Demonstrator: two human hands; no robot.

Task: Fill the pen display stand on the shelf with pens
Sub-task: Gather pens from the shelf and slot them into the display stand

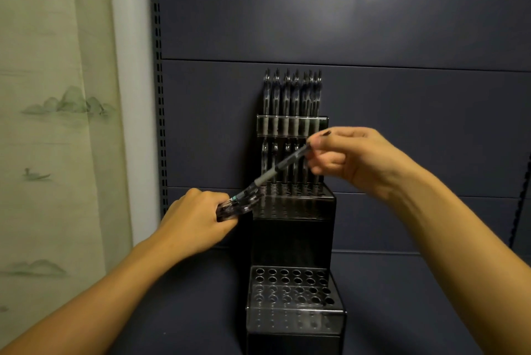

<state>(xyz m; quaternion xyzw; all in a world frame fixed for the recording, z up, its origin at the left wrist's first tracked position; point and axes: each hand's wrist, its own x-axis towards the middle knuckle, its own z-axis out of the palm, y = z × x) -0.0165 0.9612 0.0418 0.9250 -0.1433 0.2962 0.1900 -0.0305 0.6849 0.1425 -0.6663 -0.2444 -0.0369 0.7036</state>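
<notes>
Right hand pinches one pen, drawn from the bundle gripped in the left hand. Beyond both hands, the stand has its back rows filled; the front tier below the hands looks empty.

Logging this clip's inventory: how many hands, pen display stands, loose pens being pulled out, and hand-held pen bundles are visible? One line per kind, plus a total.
Hands: 2, the left hand and the right hand
Pen display stand: 1
Single pen pinched by the right hand: 1
Bundle of pens gripped in the left hand: 1; pens inside too blurred to count
Total: 5
</notes>
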